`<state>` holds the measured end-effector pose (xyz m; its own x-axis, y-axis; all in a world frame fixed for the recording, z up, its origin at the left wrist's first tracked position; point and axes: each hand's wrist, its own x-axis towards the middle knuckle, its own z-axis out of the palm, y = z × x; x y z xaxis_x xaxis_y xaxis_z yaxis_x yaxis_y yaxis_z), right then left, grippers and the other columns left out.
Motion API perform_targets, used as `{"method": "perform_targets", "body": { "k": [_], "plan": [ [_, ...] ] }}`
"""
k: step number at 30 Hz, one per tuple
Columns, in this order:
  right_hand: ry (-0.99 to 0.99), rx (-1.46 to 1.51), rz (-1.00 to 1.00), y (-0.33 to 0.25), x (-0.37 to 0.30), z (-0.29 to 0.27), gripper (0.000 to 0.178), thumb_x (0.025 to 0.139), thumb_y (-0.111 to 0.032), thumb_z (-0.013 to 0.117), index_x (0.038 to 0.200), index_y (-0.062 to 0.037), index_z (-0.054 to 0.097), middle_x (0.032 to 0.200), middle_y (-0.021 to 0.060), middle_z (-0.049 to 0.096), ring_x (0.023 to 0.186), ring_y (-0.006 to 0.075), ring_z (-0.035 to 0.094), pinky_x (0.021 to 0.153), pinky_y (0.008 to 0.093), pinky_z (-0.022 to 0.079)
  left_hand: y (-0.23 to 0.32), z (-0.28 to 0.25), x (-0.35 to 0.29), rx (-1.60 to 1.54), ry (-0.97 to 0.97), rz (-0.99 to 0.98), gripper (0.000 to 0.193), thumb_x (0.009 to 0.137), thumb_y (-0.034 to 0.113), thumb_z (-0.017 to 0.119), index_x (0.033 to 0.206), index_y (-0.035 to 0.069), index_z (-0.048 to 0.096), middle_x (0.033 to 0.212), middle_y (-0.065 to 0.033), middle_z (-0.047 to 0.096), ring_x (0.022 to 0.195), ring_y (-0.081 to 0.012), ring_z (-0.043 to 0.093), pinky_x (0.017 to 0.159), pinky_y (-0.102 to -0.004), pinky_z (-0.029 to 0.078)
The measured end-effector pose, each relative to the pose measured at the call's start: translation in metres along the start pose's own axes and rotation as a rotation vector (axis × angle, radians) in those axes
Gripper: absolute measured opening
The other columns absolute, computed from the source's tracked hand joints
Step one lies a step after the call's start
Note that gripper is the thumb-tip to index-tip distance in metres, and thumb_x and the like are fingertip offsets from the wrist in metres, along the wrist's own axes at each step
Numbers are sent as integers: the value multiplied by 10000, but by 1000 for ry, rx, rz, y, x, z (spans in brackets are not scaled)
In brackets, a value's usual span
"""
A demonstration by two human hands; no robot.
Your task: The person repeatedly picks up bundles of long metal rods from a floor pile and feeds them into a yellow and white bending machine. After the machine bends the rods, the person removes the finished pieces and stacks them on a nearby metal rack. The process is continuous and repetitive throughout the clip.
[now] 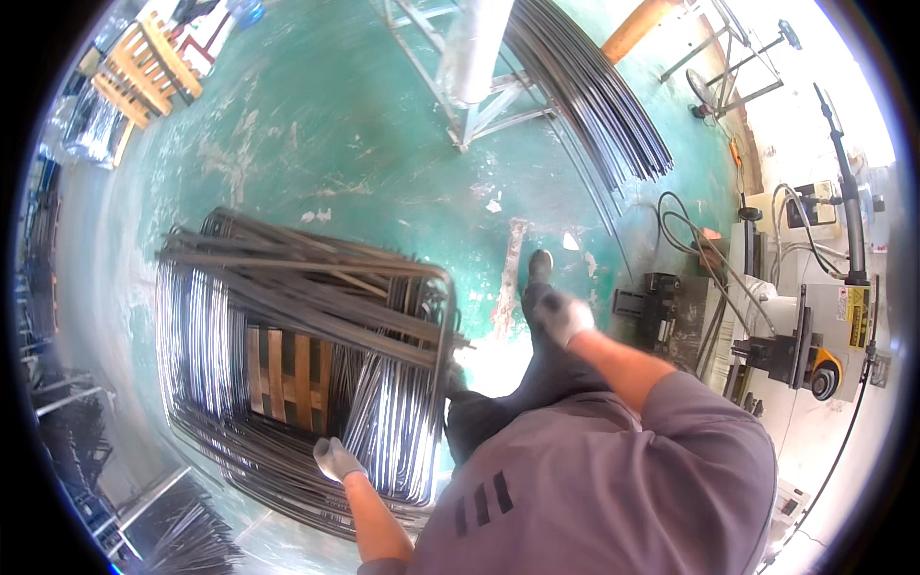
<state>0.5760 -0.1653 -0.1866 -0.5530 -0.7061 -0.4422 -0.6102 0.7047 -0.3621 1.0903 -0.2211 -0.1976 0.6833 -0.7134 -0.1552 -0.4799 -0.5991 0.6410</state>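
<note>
A large stack of bent metal rod frames (196,335) with rounded corners lies to my left. More dark metal rods (316,287) lie slantwise across its far side. My left hand (337,461), in a light grey glove, is over the near side of the stack. Its fingertips point down and away, so whether they grip a rod is hidden. My right hand (567,318), gloved too, hangs over my leg, away from the stack. Motion blurs its fingers, and no held thing can be made out there.
Wooden slats of a pallet (287,369) show inside the stack. Ahead, a metal stand (465,125) bears a bundle of long rods (594,96). A machine with cables (805,326) stands close on my right. Wooden pallets (149,67) lie far left; more rods (182,537) lie near left.
</note>
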Motion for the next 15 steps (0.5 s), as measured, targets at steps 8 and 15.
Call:
{"method": "perform_targets", "body": {
  "k": [8, 15],
  "plan": [
    [428, -95, 142, 105, 269, -86, 527, 743, -224, 732, 1214, -91, 538, 1134, 177, 591, 1077, 346, 564, 915, 410, 467, 207, 117, -101, -520, -416, 67, 197, 790, 50, 655, 971, -5, 599, 878, -68, 612, 757, -149, 597, 681, -260, 495],
    [176, -205, 183, 94, 333, -82, 171, 820, -82, 552, 988, -79, 587, 991, 168, 639, 975, 316, 628, 827, 398, 516, 333, 197, -231, 37, -833, 523, 194, 844, 2, 634, 1035, -30, 635, 997, -125, 663, 942, -186, 627, 813, -311, 507]
  ]
}}
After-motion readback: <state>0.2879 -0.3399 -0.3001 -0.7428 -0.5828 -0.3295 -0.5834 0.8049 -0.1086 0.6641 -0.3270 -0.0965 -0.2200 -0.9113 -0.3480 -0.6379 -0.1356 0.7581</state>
